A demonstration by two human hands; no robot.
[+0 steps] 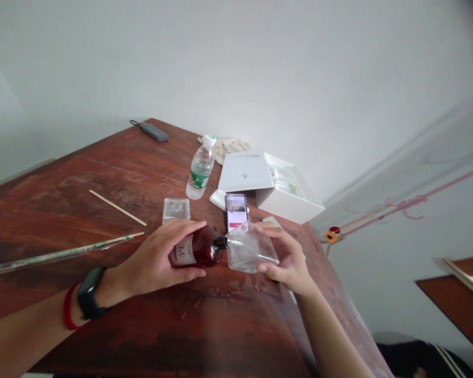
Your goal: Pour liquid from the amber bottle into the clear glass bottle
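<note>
Both forearms reach in from the near edge, the left wrist wearing a black watch [90,294] and a red band. Left hand [157,260], its grip closed round a dark brown bottle [199,249], holds it tipped on its side, nozzle meeting the neck of a clear glass bottle [250,251] that the right hand [287,260] clasps, tilted, just above the wooden surface [102,173]. Small wet spots lie below them. How much liquid the clear bottle holds cannot be told; judging by the joined necks, the transfer looks under way, not finished. Beyond lie a phone [236,211], a water bottle [200,170], a second glass piece [176,209] and an open white box [268,184].
</note>
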